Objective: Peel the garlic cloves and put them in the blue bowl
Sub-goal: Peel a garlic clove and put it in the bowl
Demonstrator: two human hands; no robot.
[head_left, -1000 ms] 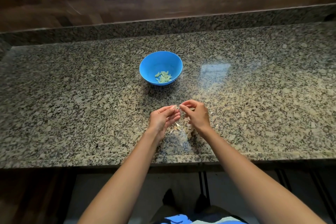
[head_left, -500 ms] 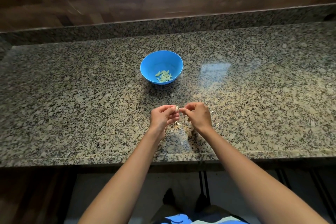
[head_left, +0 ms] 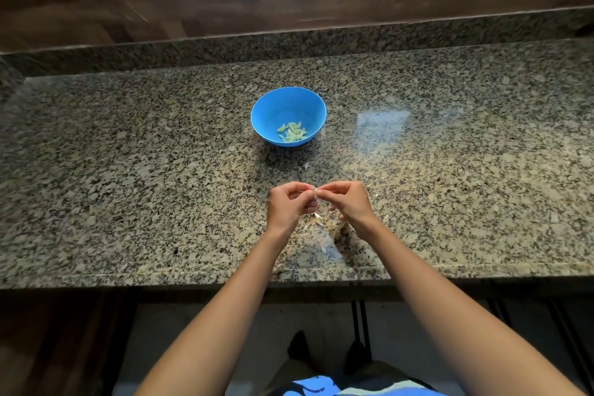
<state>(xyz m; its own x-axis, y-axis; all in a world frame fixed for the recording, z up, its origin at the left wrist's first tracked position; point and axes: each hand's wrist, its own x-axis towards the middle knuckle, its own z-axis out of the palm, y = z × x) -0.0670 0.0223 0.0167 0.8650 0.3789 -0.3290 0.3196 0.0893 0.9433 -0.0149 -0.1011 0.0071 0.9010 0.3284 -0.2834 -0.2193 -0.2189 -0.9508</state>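
Observation:
A blue bowl [head_left: 288, 106] stands on the granite counter and holds several pale peeled garlic cloves [head_left: 292, 132]. Nearer the counter's front edge, my left hand [head_left: 287, 207] and my right hand [head_left: 348, 202] meet fingertip to fingertip. Between them they pinch a small whitish garlic clove [head_left: 314, 191], mostly hidden by the fingers. Both hands hover just above the counter, below the bowl in the view.
Loose garlic skins [head_left: 323, 222] lie on the counter [head_left: 128, 170] under my hands, with a few scraps to the right [head_left: 376, 195]. A raised granite ledge [head_left: 289, 45] and a wooden wall run along the back. The counter's front edge [head_left: 193, 280] is close to my forearms.
My hands have stayed in place, with the fingertips working closer together on the clove. The bowl has not moved.

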